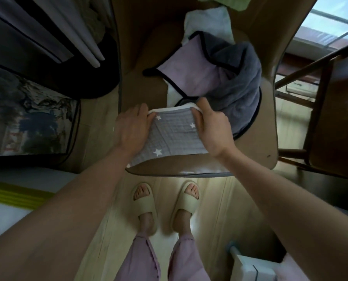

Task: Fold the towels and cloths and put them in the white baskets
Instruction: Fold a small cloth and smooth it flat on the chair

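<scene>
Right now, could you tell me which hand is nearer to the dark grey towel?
Right. The right hand lies beside the dark grey towel; the left hand is across the star cloth.

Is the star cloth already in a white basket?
No, both hands, left hand and right hand, hold the star cloth over the table.

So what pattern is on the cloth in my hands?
White stars on grey, with a white edge: the cloth, seen in the head view.

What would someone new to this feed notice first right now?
First, the grey star-print cloth at the table's near edge, with the left hand and right hand gripping its far corners. Just beyond it lies a heap of a dark grey towel and a lilac cloth. Below, two feet in cream slippers stand on the pale floor.
</scene>
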The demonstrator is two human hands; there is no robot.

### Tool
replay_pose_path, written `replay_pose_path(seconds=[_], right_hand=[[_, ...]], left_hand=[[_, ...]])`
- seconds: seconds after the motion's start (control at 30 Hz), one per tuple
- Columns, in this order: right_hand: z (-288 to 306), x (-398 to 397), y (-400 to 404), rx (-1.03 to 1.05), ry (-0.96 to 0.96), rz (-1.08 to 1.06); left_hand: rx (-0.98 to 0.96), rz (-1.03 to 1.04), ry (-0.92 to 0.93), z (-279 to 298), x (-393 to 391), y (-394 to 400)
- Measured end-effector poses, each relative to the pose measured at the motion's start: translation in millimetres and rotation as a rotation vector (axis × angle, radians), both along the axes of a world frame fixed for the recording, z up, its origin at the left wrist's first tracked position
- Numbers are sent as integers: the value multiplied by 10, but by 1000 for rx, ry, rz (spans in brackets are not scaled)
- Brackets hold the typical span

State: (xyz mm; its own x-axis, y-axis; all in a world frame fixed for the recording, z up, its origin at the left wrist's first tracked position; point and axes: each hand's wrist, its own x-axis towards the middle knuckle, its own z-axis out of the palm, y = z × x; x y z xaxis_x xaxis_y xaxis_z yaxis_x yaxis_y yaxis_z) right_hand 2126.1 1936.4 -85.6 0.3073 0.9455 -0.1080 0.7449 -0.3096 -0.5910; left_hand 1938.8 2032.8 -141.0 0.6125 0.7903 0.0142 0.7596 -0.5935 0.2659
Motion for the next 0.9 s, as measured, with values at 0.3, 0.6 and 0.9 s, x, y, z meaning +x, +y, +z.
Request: replay_pose_path(seconds=[0.3,0.6,0.9], right_hand=[[-34,87,618,113,-339,228],[43,147,1331,78,-348,339],[-231,649,1094,-474,-457,263]], left_hand=[[-182,311,-113,146,-18,25],[-692,490,-335,296,101,259],[-764,227,-485,309,249,426]])
